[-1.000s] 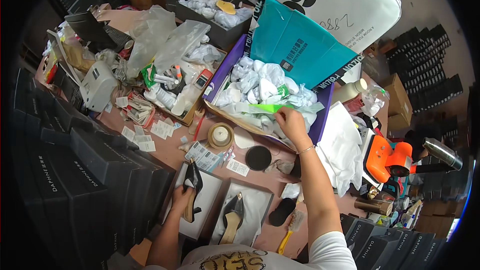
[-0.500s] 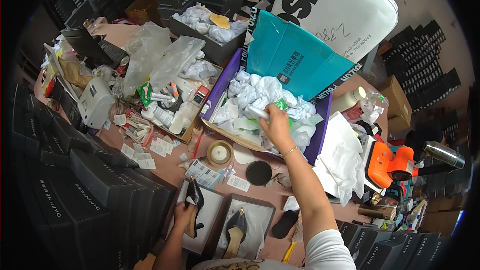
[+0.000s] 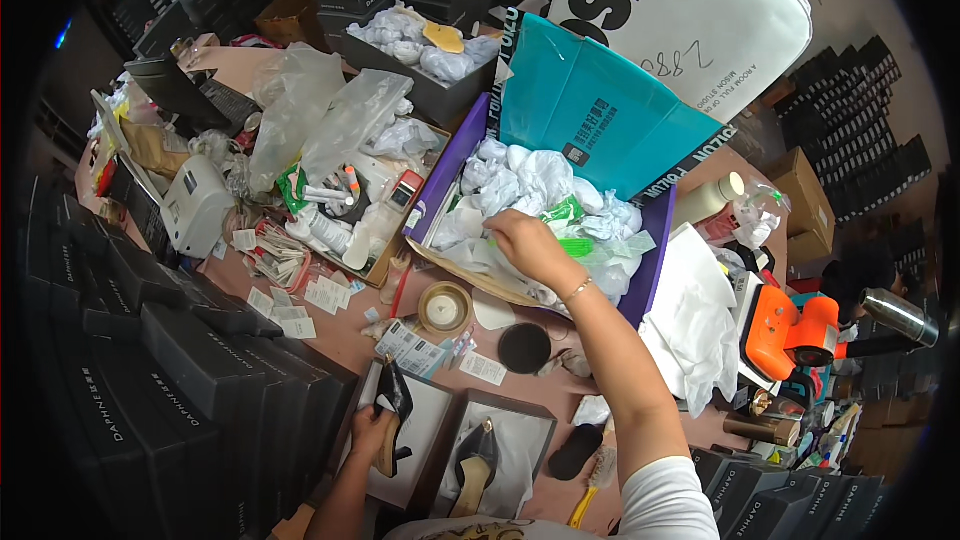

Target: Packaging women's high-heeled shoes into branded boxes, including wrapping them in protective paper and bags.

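A: Start with the big pieces. What carries everything?

B: A cluttered table, with stacked black shoe boxes along its left edge. The largest container on it is the purple box with a teal lid propped open behind it, heaped with crumpled white paper and some green plastic bits.

A: And the right hand?

B: The right hand is reached out into that purple box, fingers curled down onto the wadding, gripping a wad of it as far as I can tell. The paper lies directly under and ahead of it, far from the other hand.

A: Closer to the body?

B: Two open shoe boxes side by side. The left open box is where the left hand sits, clasped on a black heeled shoe. The shoe's long axis runs roughly away from the person, toe pointing outward, heel toward the hand. The right open box holds the matching black shoe, lying the same way on its paper liner.

A: Smaller things?

B: A tape roll and a round black disc lie between the purple box and the shoe boxes, with paper tags scattered to the left.
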Motion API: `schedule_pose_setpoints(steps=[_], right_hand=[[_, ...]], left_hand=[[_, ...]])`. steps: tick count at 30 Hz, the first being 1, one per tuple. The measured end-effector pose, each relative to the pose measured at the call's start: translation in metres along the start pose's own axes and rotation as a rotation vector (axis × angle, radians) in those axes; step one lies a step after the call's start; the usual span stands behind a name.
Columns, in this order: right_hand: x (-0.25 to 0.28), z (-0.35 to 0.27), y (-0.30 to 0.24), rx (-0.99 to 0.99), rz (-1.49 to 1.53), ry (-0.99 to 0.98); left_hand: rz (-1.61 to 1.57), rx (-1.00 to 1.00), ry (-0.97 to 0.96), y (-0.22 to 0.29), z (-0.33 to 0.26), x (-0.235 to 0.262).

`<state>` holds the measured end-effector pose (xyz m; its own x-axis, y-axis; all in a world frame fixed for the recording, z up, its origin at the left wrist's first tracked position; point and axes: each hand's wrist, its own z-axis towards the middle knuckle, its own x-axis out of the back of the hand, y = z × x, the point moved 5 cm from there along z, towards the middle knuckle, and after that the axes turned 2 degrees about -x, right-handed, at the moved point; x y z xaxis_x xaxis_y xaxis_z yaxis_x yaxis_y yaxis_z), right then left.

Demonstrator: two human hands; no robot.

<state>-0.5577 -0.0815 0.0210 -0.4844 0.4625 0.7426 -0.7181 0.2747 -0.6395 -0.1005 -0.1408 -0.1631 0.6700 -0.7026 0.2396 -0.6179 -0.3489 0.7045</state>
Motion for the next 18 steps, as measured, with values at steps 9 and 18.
schedule_pose_setpoints(steps=[9, 18], right_hand=[[-0.071, -0.005, 0.034, -0.160, -0.304, -0.409], [-0.004, -0.016, 0.058, -0.218, -0.227, -0.247]], left_hand=[[0.004, 0.013, -0.002, 0.008, -0.004, 0.001], [-0.011, -0.009, -0.008, 0.012, -0.007, -0.002]])
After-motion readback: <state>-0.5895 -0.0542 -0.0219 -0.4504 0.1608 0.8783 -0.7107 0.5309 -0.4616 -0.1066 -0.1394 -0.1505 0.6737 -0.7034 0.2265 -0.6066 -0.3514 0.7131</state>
